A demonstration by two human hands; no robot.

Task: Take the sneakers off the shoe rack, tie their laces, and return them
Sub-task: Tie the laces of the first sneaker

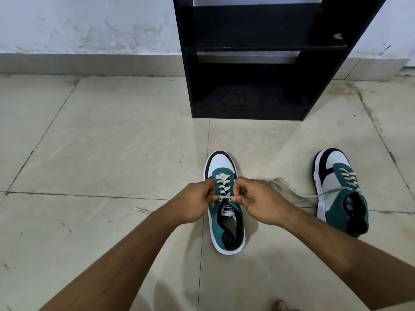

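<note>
Two teal, white and navy sneakers stand on the tiled floor in front of a black shoe rack (249, 104). The nearer sneaker (224, 225) points its toe toward the rack. My left hand (193, 202) and my right hand (260, 203) meet over its tongue, each pinching an end of its white lace (222, 187). The second sneaker (339, 194) stands to the right, and its loose lace (298, 195) trails left across the floor toward my right hand.
The rack's shelves hold nothing that I can see. A pale, scuffed wall (89, 25) and grey skirting run behind it. Beige floor tiles (101, 142) spread left of the shoes. A toe (279, 305) shows at the bottom edge.
</note>
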